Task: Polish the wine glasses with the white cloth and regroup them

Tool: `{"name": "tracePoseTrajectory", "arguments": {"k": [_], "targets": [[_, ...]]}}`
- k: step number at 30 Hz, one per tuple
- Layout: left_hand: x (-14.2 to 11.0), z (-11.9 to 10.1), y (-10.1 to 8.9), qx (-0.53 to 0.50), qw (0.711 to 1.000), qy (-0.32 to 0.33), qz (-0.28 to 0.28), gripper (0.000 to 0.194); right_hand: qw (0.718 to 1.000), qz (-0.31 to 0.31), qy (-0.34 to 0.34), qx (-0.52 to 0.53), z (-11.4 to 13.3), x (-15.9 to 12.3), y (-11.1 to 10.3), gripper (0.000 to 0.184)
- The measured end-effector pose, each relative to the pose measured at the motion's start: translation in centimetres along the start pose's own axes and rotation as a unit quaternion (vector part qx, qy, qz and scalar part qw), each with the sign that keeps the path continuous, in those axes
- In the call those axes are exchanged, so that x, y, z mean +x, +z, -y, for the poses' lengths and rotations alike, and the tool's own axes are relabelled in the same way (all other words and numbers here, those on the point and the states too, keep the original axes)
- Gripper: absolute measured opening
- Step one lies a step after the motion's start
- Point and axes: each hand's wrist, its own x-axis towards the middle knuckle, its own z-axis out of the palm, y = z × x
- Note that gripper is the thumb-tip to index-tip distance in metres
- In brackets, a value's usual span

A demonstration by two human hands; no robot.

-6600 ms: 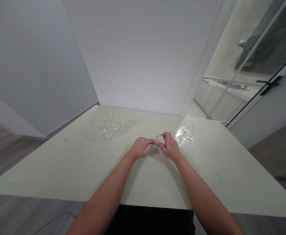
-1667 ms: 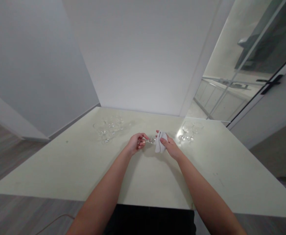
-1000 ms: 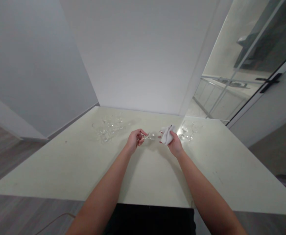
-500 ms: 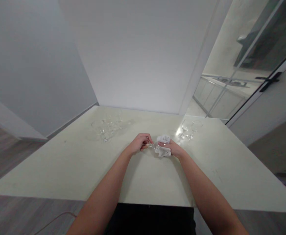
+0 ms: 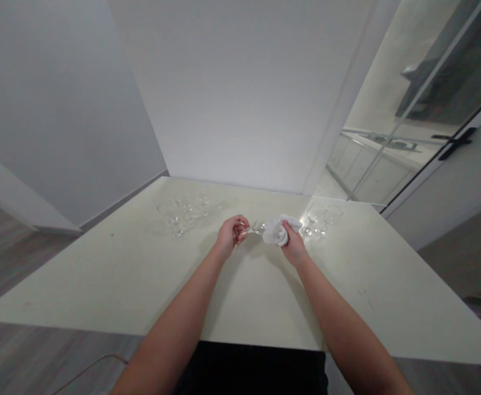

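Note:
Over the middle of the table, my left hand (image 5: 233,235) is closed on the foot end of a clear wine glass (image 5: 255,231), which lies sideways in the air. My right hand (image 5: 293,242) grips a crumpled white cloth (image 5: 277,230) at the glass's bowl end. The cloth covers much of the bowl, so I cannot tell whether any of it is inside. Left of my hands stands a group of several clear stemmed glasses (image 5: 185,214). A smaller group of similar glasses (image 5: 318,222) is just beyond my right hand.
The pale table (image 5: 100,280) reaches back to a white wall (image 5: 240,99). A glass-panelled door with a black handle (image 5: 458,144) is at the right. A thin cable (image 5: 96,362) lies on the floor at the lower left.
Both hands have risen slightly away from me with the glass. My right hand and the cloth have shifted right, and the cloth is bunched differently around the bowl.

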Motion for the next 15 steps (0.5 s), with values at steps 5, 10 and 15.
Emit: {"name": "tracePoseTrajectory", "arguments": {"k": [5,10,15], "targets": [[-0.2,1.0,1.0,0.049,0.997,0.046,-0.029,0.015,0.994,0.071,0.069,-0.055,-1.1,-0.7,1.0,0.052],[-1.3,3.2,2.9,0.207,0.968,0.127,0.065,0.019,0.981,0.162,0.031,-0.104,-2.4,-2.1,2.1,0.058],[-1.4,3.3,3.4,0.323,0.919,0.210,0.083,0.027,0.993,0.046,-0.008,-0.105,-1.8,-2.2,2.0,0.052]]}}
